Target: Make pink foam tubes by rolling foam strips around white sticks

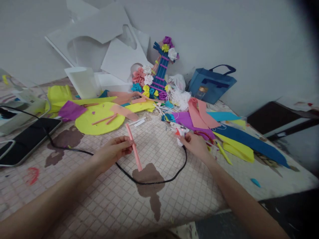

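Observation:
Between the thumb and fingers of my left hand [121, 147] is a slim pink rolled strip [136, 153], held up at a tilt over the table. Farther right, my right hand [195, 143] is closed on a white glue gun [180, 138] with an orange-red part. A black cord [154, 183] runs from the gun in a loop across the table to the left. My fingers hide part of the gun. Just beyond it lie a purple sheet [183, 120] and folded pink pieces [199, 114].
A decorated guitar shape [159, 78] with paper flowers leans at the back wall beside a blue bag [211, 84]. White cut boards [119, 59] stand behind. A yellow round piece [99, 124] bears pink sticks. A black phone-like device [27, 141] lies left, a blue strip [251, 144] right.

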Available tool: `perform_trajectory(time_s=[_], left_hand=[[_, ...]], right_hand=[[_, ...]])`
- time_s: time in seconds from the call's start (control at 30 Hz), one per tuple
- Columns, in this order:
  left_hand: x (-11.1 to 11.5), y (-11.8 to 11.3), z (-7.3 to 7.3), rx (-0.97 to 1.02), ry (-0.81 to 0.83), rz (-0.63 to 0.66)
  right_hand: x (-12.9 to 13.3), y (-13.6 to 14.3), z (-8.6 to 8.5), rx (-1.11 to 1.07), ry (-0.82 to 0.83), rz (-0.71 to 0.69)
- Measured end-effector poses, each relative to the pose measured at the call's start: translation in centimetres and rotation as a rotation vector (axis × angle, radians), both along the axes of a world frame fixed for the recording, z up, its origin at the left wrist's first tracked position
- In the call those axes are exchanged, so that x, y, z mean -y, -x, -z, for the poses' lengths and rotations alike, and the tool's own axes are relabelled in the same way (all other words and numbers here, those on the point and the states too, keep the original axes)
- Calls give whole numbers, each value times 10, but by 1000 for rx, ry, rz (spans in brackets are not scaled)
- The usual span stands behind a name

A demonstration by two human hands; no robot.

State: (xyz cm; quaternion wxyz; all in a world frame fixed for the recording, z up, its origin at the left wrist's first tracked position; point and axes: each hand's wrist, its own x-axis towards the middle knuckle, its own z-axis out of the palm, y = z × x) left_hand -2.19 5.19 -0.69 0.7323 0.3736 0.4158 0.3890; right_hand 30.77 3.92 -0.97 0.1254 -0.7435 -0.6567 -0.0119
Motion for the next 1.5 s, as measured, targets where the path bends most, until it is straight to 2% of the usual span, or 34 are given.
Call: perform_trajectory(time_s=[0.13, 0.3, 0.43, 1.07, 1.5], left_hand=[[-1, 1, 0, 10, -3, 15], [-1, 0, -1, 16, 14, 34], [1, -1, -3, 22, 27, 58], [-1, -2, 1, -2, 55, 70], [1, 0, 1, 10, 31, 71]], right_hand=[[-4, 4, -2, 37, 26, 12], [-13, 2, -6, 106, 142, 28], [-18, -1, -8, 73, 204, 14], [-13, -6, -10, 54, 236, -69], [-12, -4, -14, 113, 258, -64]])
